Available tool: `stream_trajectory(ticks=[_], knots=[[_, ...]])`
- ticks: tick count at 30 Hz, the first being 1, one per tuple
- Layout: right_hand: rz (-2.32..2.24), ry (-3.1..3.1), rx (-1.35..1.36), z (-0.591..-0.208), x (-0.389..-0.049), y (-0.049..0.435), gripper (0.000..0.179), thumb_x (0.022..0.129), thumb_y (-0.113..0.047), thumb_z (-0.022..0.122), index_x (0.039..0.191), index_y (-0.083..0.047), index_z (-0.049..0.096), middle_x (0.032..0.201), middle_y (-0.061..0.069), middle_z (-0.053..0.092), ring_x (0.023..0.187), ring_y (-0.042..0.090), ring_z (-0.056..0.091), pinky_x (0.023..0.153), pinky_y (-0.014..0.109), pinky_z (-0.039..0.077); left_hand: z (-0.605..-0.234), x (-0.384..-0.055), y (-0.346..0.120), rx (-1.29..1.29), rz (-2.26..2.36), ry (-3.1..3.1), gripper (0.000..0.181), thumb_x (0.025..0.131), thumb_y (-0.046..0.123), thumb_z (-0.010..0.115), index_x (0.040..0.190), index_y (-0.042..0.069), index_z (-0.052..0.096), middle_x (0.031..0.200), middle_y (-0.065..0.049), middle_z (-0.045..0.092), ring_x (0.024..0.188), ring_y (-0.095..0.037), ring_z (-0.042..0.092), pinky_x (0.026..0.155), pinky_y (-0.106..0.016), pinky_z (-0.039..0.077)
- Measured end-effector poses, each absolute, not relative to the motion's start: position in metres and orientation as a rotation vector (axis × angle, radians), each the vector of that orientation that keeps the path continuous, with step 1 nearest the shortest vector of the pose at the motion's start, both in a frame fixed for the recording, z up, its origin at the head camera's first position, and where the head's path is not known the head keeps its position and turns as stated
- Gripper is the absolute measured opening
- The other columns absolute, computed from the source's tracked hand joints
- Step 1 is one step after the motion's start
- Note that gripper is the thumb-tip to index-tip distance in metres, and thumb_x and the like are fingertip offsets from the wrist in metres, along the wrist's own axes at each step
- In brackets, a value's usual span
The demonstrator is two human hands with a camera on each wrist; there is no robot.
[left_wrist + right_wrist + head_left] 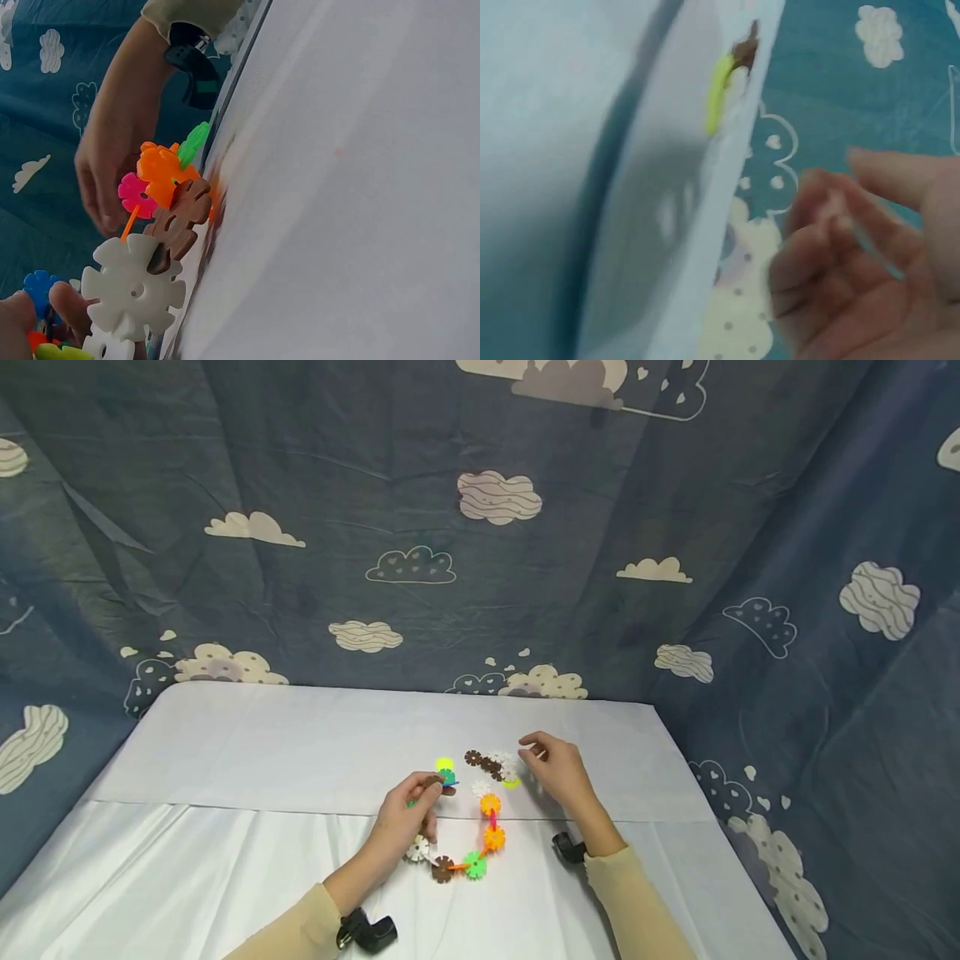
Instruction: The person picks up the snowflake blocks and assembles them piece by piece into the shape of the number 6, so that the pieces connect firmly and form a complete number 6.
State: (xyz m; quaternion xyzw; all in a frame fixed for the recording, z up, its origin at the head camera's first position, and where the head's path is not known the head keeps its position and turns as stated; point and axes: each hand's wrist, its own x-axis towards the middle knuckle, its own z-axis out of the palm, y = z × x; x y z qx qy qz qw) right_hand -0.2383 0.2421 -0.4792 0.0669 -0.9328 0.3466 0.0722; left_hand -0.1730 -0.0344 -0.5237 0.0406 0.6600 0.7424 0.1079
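Observation:
A chain of notched plastic flower discs hangs from my left hand (405,810). Thumb and fingers pinch the chain's end near a blue disc (40,289). Along the chain run a white disc (133,289), a brown disc (180,219), orange discs (494,838), a pink disc (136,195) and a green disc (476,865). My right hand (557,770) hovers just right of the loose white discs (504,765), its fingers loosely bent. Nothing shows between those fingers in the right wrist view.
Loose brown discs (491,767) lie beside the white ones on the white-covered table (300,735). A yellow disc (718,96) lies by this group. Another yellow disc (445,764) is just beyond my left hand. A dark cloud-patterned curtain (420,635) stands behind the table.

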Motion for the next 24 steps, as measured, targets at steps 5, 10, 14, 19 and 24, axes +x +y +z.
stream_trajectory(ticks=[5, 10, 14, 19, 24], knots=[[0.871, -3.011, 0.171, -0.491, -0.240, 0.241, 0.035, 0.097, -0.030, 0.079, 0.125, -0.010, 0.074, 0.083, 0.003, 0.067, 0.063, 0.015, 0.055, 0.060, 0.029, 0.045, -0.523, -0.174, -0.035, 0.101, 2.186, 1.928, 0.038, 0.108, 0.027, 0.064, 0.140, 0.007, 0.061, 0.088, -0.010, 0.070, 0.055, -0.014, 0.058, 0.057, -0.031, 0.060], [0.682, -3.036, 0.234, -0.498, -0.236, 0.233, 0.031, 0.091, -0.029, 0.085, 0.112, -0.009, 0.075, 0.074, -0.001, 0.060, 0.063, 0.014, 0.049, 0.062, 0.029, 0.041, -0.522, -0.174, -0.035, 0.085, 2.195, 1.940, 0.035, 0.103, 0.027, 0.072, 0.131, 0.007, 0.064, 0.099, -0.012, 0.073, 0.051, -0.011, 0.051, 0.051, -0.026, 0.054], [0.717, -3.029, 0.223, -0.499, -0.236, 0.232, 0.025, 0.091, -0.026, 0.086, 0.101, -0.009, 0.070, 0.073, -0.001, 0.058, 0.063, 0.014, 0.048, 0.062, 0.028, 0.039, -0.520, -0.173, -0.035, 0.091, 2.207, 1.980, 0.030, 0.099, 0.027, 0.077, 0.123, 0.011, 0.067, 0.122, -0.012, 0.075, 0.050, -0.007, 0.045, 0.048, -0.022, 0.048], [0.932, -2.985, 0.270, -0.494, -0.236, 0.230, 0.019, 0.099, -0.024, 0.077, 0.087, -0.013, 0.066, 0.071, -0.002, 0.054, 0.064, 0.013, 0.046, 0.060, 0.026, 0.037, -0.519, -0.171, -0.036, 0.140, 2.228, 1.992, 0.027, 0.099, 0.025, 0.078, 0.122, 0.015, 0.067, 0.137, -0.011, 0.070, 0.050, -0.007, 0.045, 0.050, -0.019, 0.045], [1.321, -2.943, 0.459, -0.474, -0.227, 0.220, 0.031, 0.106, -0.028, 0.067, 0.083, -0.009, 0.065, 0.067, -0.001, 0.054, 0.061, 0.012, 0.048, 0.056, 0.024, 0.040, -0.519, -0.170, -0.036, 0.192, 2.239, 2.013, 0.025, 0.100, 0.025, 0.076, 0.123, 0.019, 0.066, 0.139, -0.008, 0.069, 0.052, -0.008, 0.047, 0.051, -0.017, 0.044]])
